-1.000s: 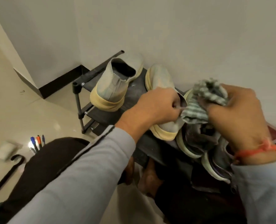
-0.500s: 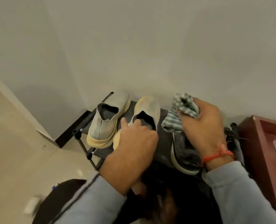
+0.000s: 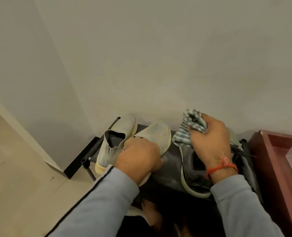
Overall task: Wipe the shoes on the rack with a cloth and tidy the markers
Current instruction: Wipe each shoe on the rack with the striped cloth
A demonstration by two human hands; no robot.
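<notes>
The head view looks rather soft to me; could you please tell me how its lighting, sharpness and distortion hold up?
Head view: dim, warm, even light without glare; wide-angle bending curves the pale wall corner; overall soft, and detail is lost in the dark area under the black shoe rack. The checked grey-green cloth in the right hand and the left hand on the pale grey slip-on shoe remain readable.

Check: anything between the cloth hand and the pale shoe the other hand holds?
Nothing visible. The right hand grips the cloth above the dark shoe; only bare rack shelf separates it from the pale shoe held by the left hand.
</notes>
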